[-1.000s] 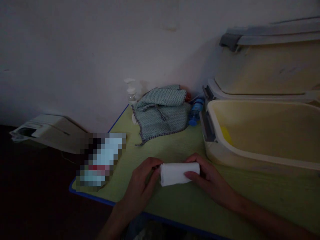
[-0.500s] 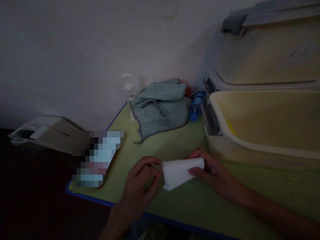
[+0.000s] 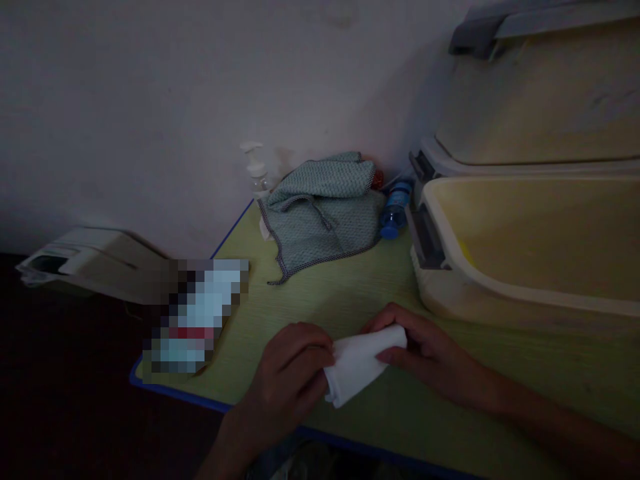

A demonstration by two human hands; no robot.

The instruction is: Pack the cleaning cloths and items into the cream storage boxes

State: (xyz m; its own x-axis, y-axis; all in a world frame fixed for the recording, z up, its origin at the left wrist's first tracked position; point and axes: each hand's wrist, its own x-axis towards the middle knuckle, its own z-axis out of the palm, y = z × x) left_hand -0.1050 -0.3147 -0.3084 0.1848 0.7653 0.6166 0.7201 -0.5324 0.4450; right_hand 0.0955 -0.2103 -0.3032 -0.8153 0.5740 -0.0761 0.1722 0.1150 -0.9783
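A small white folded cloth lies tilted just above the green table, near its front edge. My left hand is closed on the cloth's lower left end, fingers curled over it. My right hand grips the upper right end, with the thumb under and the fingers on top. Both forearms reach in from the bottom of the view.
A large cream plastic bin with its lid raised stands at the right. A grey-green knitted cloth, a pump bottle and a blue bottle sit by the wall. A white device lies to the left, off the table.
The white cloth has tilted, its left end dropping. My left hand, loose beside it half a second ago, has closed on that end. The right hand kept its grip.
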